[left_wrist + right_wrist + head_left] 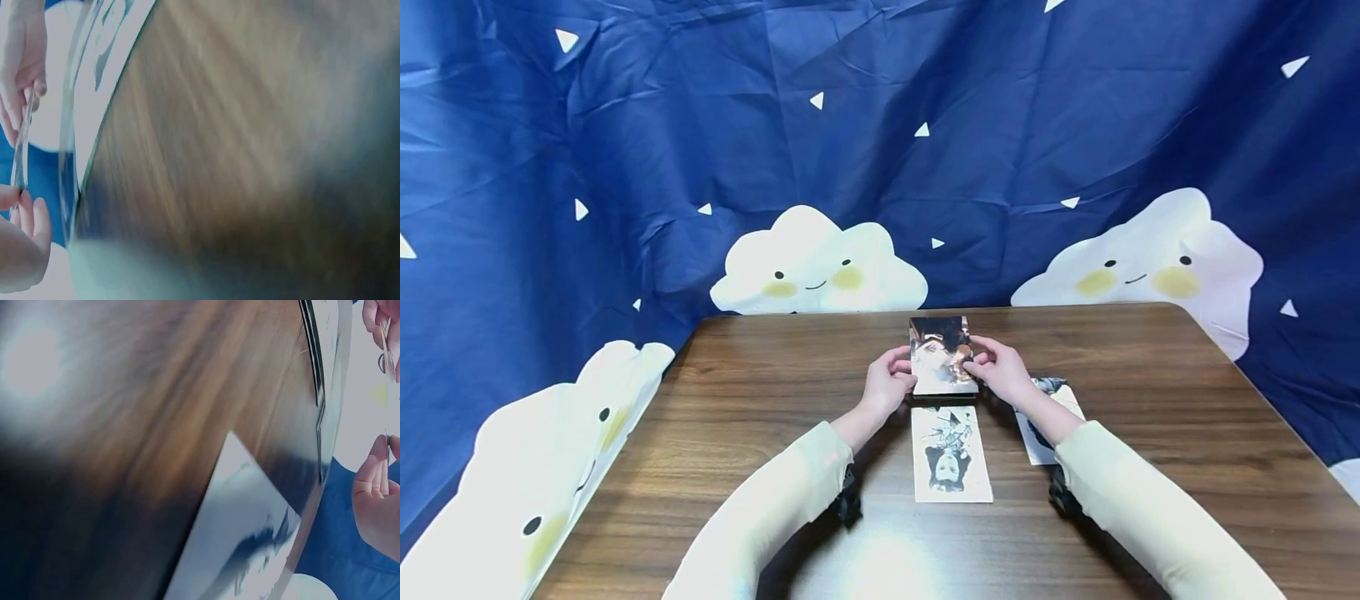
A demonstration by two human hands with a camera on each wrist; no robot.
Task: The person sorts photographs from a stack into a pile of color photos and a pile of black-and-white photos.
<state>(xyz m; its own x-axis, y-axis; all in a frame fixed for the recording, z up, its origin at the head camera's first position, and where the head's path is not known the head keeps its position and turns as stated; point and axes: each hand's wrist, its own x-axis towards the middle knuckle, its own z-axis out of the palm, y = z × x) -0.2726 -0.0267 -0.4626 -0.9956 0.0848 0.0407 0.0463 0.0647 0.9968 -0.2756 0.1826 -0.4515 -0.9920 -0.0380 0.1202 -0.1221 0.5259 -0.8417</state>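
A photo print [942, 357] with a dark top and pale lower part is held up over the far middle of the table. My left hand [886, 385] pinches its left edge, and my right hand [1000, 367] pinches the right edge. Both wrist views show the print [21, 150] almost edge-on between the fingers and thumbs, off the table. Just nearer than it lies a white card [952, 454] with a black-and-white portrait, upside down from here. Another black-and-white picture card [1036, 442] lies to the right, partly hidden under my right forearm.
The brown wooden table [760, 400] has its far edge by a blue curtain [865, 150] with white clouds and triangles. A dark edge [944, 397] shows just below the held print; what it belongs to is hidden. Black wrist devices [850, 500] hang under both sleeves.
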